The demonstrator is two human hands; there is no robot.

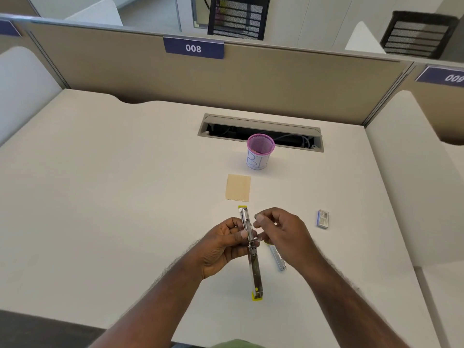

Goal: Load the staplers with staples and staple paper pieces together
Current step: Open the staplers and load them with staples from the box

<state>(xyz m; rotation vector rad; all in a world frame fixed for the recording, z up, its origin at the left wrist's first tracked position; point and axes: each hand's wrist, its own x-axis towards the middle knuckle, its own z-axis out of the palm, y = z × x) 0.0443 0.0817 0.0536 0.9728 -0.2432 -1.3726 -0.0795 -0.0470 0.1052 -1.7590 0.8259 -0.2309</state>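
A yellow stapler (254, 259) is swung fully open into one long metal strip, its yellow ends showing near and far. My left hand (223, 247) grips it at the hinge, above the desk. My right hand (281, 229) hovers just right of the open magazine, thumb and forefinger pinched together; whether staples are between them I cannot tell. A second, silvery stapler (278, 258) lies on the desk, partly hidden under my right hand. A small tan stack of paper pieces (238, 187) lies beyond the hands. A blue staple box (323, 219) lies to the right.
A pink mesh cup (260, 151) with a white label stands behind the paper, in front of an open cable slot (261, 133) in the white desk (100, 197). Beige partition walls enclose the desk at the back and right.
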